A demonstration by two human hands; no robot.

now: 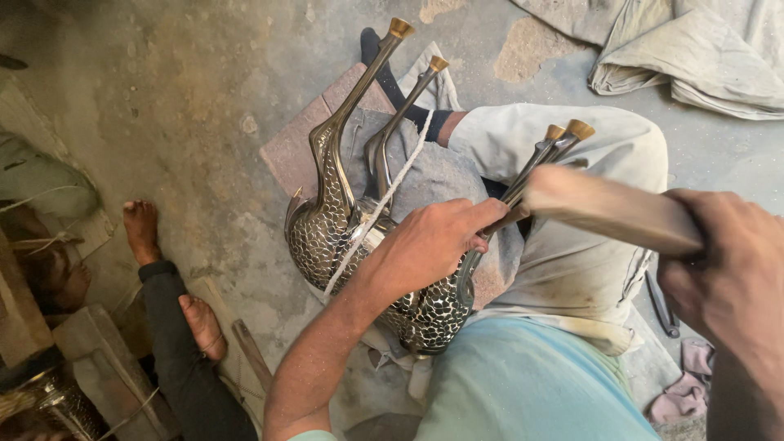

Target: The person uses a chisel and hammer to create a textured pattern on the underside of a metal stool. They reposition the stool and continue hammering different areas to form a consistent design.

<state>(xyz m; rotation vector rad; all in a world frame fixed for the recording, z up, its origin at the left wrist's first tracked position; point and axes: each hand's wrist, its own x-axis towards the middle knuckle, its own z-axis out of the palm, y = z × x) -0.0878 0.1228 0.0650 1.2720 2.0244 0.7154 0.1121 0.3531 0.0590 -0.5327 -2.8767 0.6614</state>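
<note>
Several long-necked metal bird figures [327,220] with scale-patterned bodies and brass-tipped beaks lie tied together with a white cord [384,196] on my lap, over a grey cloth [441,175]. My left hand [437,237] grips the neck of the right-hand birds [535,163]. My right hand [727,278] holds a wooden block [608,214] raised just above those necks, close to my left fingers. The block is blurred.
Another person's bare feet [143,229] and dark trouser leg [184,359] rest on the concrete floor at left, beside wooden pieces [98,351]. A crumpled pale cloth [694,49] lies at top right. A reddish slab [294,147] sits under the birds.
</note>
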